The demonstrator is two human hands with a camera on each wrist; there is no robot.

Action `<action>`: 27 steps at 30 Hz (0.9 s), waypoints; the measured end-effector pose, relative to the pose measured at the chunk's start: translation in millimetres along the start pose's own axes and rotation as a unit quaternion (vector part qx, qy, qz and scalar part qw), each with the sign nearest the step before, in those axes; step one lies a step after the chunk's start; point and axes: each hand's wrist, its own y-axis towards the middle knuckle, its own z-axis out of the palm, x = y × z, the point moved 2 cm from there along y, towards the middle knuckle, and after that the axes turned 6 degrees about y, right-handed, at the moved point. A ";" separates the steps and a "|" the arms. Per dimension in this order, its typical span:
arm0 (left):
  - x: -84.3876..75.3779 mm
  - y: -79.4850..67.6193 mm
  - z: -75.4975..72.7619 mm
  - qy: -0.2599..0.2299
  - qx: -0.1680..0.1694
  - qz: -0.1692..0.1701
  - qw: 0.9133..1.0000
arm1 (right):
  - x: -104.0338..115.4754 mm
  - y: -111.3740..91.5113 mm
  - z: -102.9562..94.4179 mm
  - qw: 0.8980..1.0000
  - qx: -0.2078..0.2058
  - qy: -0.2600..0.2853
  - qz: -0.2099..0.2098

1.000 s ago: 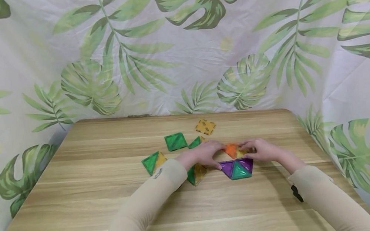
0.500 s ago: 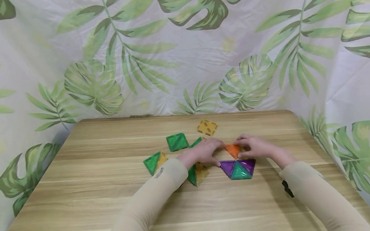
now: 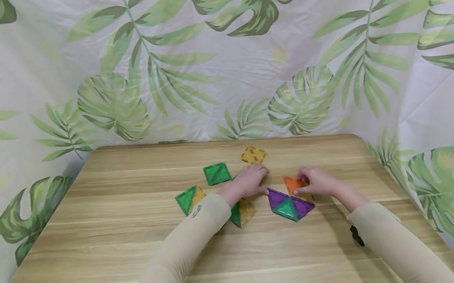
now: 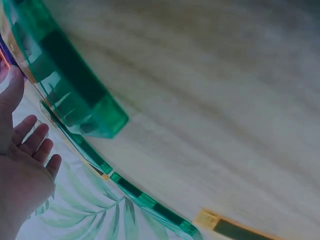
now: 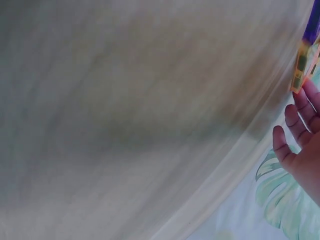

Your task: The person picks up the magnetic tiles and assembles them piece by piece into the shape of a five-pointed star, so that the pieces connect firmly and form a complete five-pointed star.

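Observation:
A half-hexagon of magnetic tiles, a left purple triangle [image 3: 277,196], a teal triangle [image 3: 285,209] and a right purple triangle [image 3: 302,208], lies on the table. My left hand [image 3: 249,181] has its thumb at the left purple tile's corner; its fingers extend loosely above the table. Just behind the half-hexagon, my right hand [image 3: 319,182] pinches the joined orange triangle [image 3: 291,183] and yellow triangle [image 3: 307,197] between thumb and fingers. In the right wrist view, fingertips meet the yellow tile's edge [image 5: 300,67]. The right hand partly covers the yellow tile.
Left of the hands lie a green square [image 3: 217,174], a green triangle [image 3: 186,200] beside a yellow one, and another green-yellow pair [image 3: 245,212] under the left wrist. A yellow square [image 3: 253,155] lies at the back of the wooden table [image 3: 239,268].
The purple-teal half-hexagon has turned clockwise, its left end away from me. The orange triangle has shifted right and tilted round, and my left fingers have come away from it.

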 end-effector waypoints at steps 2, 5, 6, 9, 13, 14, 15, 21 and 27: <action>-0.2 -0.8 0.7 0.004 -0.005 -0.003 1.000 | -0.2 -2.5 0.2 1.000 -0.003 -0.002 0.010; -2.8 -4.1 0.5 0.007 -0.009 -0.001 1.000 | 0.8 -5.9 -0.4 1.000 -0.005 -0.002 0.025; -4.3 -5.7 0.4 0.006 -0.008 0.000 1.000 | 0.9 -6.5 -0.7 1.000 -0.005 -0.001 0.028; -9.6 -11.3 0.5 0.007 -0.005 -0.001 1.000 | -0.4 -6.7 -1.3 1.000 -0.003 0.003 0.029; -18.0 -17.7 2.4 0.020 -0.001 -0.006 1.000 | -3.8 -3.8 -1.8 1.000 0.010 0.005 -0.008; -20.1 -18.7 2.8 0.026 -0.001 -0.007 1.000 | -4.2 -3.0 -2.1 1.000 0.016 0.007 -0.020; -22.0 -19.8 3.2 0.034 -0.001 -0.007 0.999 | -4.3 -2.4 -2.5 0.999 0.022 0.008 -0.030; -25.7 -22.2 3.0 0.047 0.003 -0.015 0.999 | -2.3 0.3 -3.7 0.995 0.066 0.010 -0.070; -18.5 -19.7 3.0 0.020 0.009 -0.023 0.999 | -0.9 1.3 -0.9 0.996 0.069 0.010 -0.053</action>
